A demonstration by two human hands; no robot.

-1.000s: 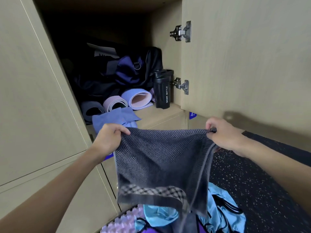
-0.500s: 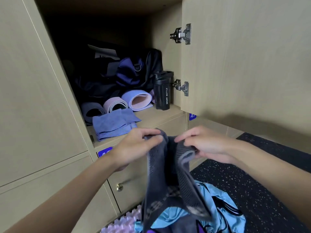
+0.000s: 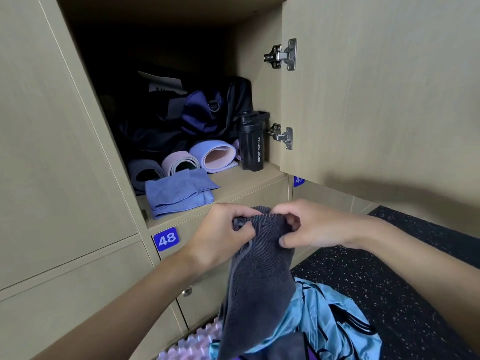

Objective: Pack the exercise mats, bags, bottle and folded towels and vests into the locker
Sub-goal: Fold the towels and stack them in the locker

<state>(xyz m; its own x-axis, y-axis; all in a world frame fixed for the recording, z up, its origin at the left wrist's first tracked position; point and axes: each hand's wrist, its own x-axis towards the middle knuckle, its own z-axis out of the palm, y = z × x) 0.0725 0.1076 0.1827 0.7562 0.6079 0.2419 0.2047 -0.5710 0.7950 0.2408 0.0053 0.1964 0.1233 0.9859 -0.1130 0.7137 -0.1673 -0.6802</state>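
Note:
A dark grey towel (image 3: pixel 257 276) hangs folded in half in front of the open locker (image 3: pixel 249 183). My left hand (image 3: pixel 220 237) and my right hand (image 3: pixel 309 224) pinch its top edge side by side. Inside the locker lie three rolled mats (image 3: pixel 181 162), a folded blue towel (image 3: pixel 179 193) in front of them, dark bags (image 3: pixel 197 118) behind, and a black sport bottle (image 3: pixel 253 144) standing at the right. A shiny light-blue vest (image 3: pixel 327 318) lies on the floor under the towel.
The locker door (image 3: pixel 376 87) stands open on the right, with two metal hinges. Below is closed locker 48 (image 3: pixel 166 239) with a small knob. A lilac spiky mat (image 3: pixel 192 344) lies by the vest. Dark speckled flooring (image 3: pixel 389 281) spreads to the right.
My hands came together from holding the towel spread wide, folding it in half. They now pinch the doubled top edge close together, and the towel hangs narrow.

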